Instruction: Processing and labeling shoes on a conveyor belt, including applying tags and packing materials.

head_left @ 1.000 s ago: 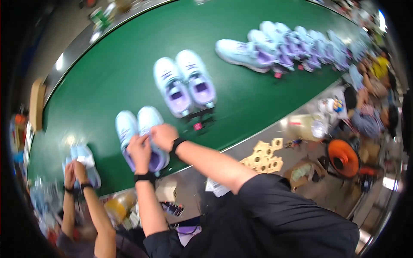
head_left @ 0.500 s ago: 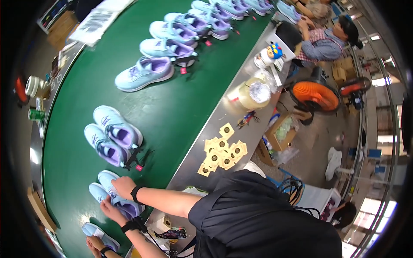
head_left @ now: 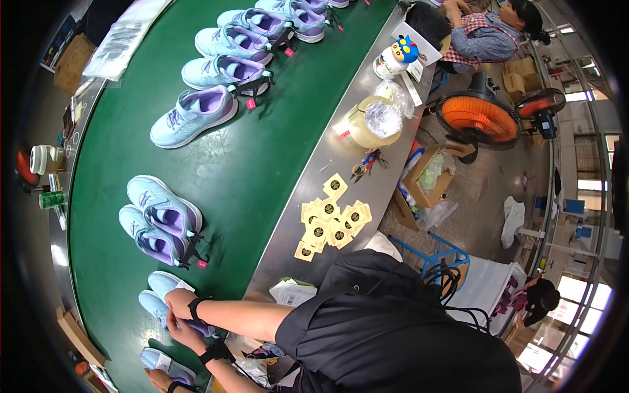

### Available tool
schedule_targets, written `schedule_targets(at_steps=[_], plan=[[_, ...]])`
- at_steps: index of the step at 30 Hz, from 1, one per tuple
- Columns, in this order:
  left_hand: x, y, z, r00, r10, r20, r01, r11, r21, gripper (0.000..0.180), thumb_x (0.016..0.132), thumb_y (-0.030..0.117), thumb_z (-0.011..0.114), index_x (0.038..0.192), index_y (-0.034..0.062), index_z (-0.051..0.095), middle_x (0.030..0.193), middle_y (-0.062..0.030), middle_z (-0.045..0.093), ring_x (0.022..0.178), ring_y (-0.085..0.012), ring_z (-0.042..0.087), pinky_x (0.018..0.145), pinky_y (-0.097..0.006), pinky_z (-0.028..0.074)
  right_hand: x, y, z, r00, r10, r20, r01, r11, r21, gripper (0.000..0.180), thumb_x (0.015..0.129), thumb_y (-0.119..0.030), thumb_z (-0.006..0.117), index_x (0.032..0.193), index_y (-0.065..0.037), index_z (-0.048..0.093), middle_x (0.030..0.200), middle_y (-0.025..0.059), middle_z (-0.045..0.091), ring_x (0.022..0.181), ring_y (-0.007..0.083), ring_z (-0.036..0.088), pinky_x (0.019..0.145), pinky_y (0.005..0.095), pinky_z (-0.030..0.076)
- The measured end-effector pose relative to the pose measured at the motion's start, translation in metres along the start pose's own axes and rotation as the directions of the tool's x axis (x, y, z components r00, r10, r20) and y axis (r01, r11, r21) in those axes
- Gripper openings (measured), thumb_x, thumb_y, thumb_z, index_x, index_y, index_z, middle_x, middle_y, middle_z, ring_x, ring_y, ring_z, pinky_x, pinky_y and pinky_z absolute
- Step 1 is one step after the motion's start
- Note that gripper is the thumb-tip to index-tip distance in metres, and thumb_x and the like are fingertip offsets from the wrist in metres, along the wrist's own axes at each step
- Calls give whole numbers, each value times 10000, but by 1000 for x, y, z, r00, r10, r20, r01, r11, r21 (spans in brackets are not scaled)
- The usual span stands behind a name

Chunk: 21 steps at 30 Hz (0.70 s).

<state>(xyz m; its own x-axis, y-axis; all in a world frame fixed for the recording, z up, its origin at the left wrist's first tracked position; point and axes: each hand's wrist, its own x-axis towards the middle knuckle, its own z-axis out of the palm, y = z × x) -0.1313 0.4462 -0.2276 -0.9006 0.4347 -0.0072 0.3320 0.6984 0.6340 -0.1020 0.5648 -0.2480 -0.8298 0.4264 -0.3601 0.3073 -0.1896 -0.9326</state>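
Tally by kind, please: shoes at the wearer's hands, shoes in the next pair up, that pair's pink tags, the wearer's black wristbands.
Shoes at the left hand and right hand: 2
Shoes in the next pair: 2
Pink tag: 1
Black wristbands: 2
Total: 7

1. Two bare hands of the person at lower left: the left hand [head_left: 187, 333] and the right hand [head_left: 177, 302].
2. Two shoes at those hands [head_left: 162, 282].
3. One co-worker's hand [head_left: 158, 378] at the bottom left, with at least one further shoe [head_left: 152, 357].
4. One standing pair, two shoes, left of centre [head_left: 160, 206].
5. At least six shoes in the row [head_left: 191, 118], upper left to top centre.
6. At least four pink tags [head_left: 251, 103].
7. Several overlapping cream cards [head_left: 318, 232] at centre, exact number unclear.
8. Two fans [head_left: 477, 119], upper right.
9. One pair of pliers [head_left: 362, 168].
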Motion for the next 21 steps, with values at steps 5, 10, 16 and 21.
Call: schedule_targets(at_steps=[5, 10, 16, 21], plan=[[-5, 2, -1, 1000, -3, 2, 3, 997, -80, 202, 831, 53, 526, 1009, -31, 481, 836, -50, 502, 731, -116, 469, 704, -240, 398, -1, 1, -10, 998, 41, 54, -41, 999, 2, 132, 680, -116, 585, 733, -14, 649, 756, 190, 620, 751, 320, 617, 661, 403, 486], [-5, -8, -5, 998, -55, -22, 50, 982, -184, 167, 826, 44, 531, 968, -22, 472, 818, -48, 496, 729, -109, 469, 671, -230, 397, 2, -1, -13, 978, 96, 184, -91, 995, -36, 169, 678, -97, 602, 802, 6, 651, 799, 209, 619, 776, 319, 618, 688, 388, 490], [-6, -9, -4, 998, -42, -55, 32, 985, -171, 125, 824, 36, 526, 922, -13, 466, 794, -48, 494, 698, -105, 467, 639, -227, 398, 0, -1, -3, 991, 29, 129, -33, 999, 29, 66, 619, -72, 592, 629, -18, 629, 672, 180, 613, 670, 298, 620, 588, 390, 468], [-19, 40, 26, 942, 60, -330, -67, 998, -10, 371, 818, 42, 527, 1164, -23, 411, 1133, -114, 474, 956, -179, 488, 809, -267, 390, -15, -14, -16, 984, -173, -50, 162, 972, -171, 95, 699, -98, 543, 734, -32, 601, 682, 178, 602, 678, 328, 599, 606, 433, 452]])
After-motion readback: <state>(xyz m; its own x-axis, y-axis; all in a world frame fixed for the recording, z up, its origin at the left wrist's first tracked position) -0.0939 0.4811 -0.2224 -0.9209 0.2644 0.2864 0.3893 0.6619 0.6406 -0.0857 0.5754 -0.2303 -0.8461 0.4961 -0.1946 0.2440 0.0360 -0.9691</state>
